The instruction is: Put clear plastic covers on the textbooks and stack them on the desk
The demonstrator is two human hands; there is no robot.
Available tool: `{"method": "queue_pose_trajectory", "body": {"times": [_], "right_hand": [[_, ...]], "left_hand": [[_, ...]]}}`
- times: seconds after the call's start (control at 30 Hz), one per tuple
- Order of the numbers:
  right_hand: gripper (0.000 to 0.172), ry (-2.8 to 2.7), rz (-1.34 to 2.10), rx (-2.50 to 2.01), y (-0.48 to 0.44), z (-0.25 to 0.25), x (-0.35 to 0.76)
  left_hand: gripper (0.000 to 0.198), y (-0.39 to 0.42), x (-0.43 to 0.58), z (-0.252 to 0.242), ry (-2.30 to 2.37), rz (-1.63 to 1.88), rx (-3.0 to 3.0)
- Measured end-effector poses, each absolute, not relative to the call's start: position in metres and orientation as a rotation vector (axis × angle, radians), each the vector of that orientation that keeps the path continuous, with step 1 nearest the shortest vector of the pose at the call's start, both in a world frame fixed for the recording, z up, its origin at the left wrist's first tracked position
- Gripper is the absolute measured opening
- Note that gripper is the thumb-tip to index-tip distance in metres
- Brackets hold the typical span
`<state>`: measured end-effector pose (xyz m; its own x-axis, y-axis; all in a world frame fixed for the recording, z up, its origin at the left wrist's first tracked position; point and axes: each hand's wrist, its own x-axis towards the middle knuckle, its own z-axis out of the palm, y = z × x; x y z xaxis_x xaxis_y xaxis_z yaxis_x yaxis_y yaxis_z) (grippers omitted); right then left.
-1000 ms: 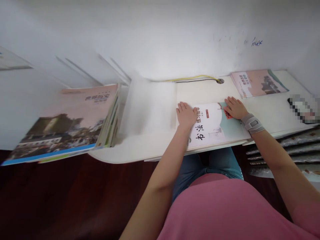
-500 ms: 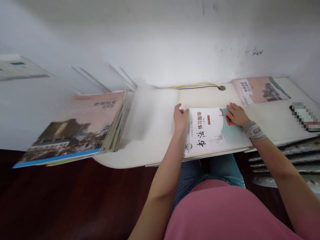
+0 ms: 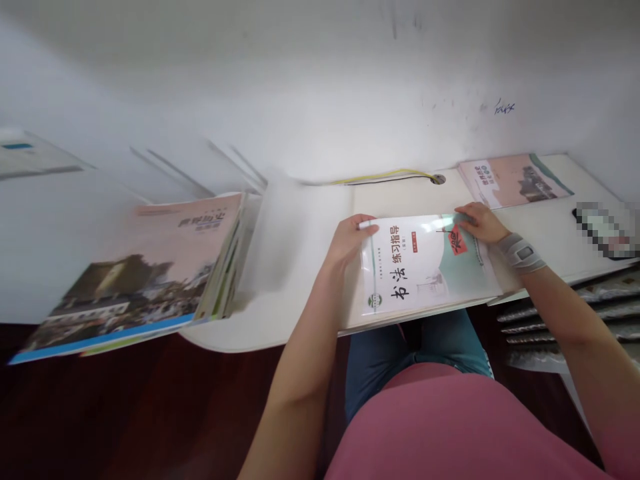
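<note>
A white calligraphy workbook (image 3: 425, 267) with a teal and red cover lies on the pale desk (image 3: 400, 200), its Chinese title facing me. My left hand (image 3: 347, 240) grips the workbook's upper left corner, with the fingers over the cover. My right hand (image 3: 477, 223) holds its upper right edge, and a grey wrist brace (image 3: 521, 253) sits on that wrist. A pink history book (image 3: 515, 180) lies flat beyond my right hand, apart from it.
A thick book stack (image 3: 135, 280) stands at the left, beyond a blurred white sheet pile (image 3: 285, 233). A yellow and black cable (image 3: 385, 177) enters a desk grommet (image 3: 439, 179). A pixelated phone (image 3: 605, 230) lies at the right. Grey packets (image 3: 565, 320) fill a lower shelf.
The workbook has turned from tilted to nearly square with the desk edge. My left hand has moved from the cover to its upper left corner, and the view has shifted slightly.
</note>
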<state>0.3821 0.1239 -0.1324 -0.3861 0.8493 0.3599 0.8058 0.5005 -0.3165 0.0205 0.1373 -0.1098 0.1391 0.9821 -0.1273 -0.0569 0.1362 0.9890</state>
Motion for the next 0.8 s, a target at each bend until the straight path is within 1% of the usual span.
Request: {"method": "queue_pose_trajectory", "body": {"times": [0.13, 0.27, 0.33, 0.57, 0.7, 0.8], "right_hand": [[0.048, -2.040, 0.301, -1.405, 0.121, -0.115, 0.387], [0.045, -1.710, 0.674, -1.442, 0.115, -0.106, 0.386], [0.043, -1.565, 0.790, -1.424, 0.113, -0.105, 0.385], [0.034, -1.313, 0.923, -1.409, 0.107, -0.104, 0.380], [0.035, -1.187, 0.969, -1.361, 0.105, -0.106, 0.376], [0.037, -1.204, 0.886, -1.433, 0.108, -0.113, 0.376]], "left_hand": [[0.038, 0.130, 0.021, -0.102, 1.131, 1.079, 1.094], [0.041, 0.131, 0.019, -0.101, 1.143, 1.073, 1.084], [0.041, 0.133, 0.016, -0.102, 1.148, 1.043, 1.081], [0.031, 0.140, 0.007, -0.096, 1.319, 0.949, 1.192], [0.035, 0.139, 0.008, -0.094, 1.228, 1.008, 1.111], [0.038, 0.136, 0.012, -0.098, 1.281, 1.026, 1.096]]}}
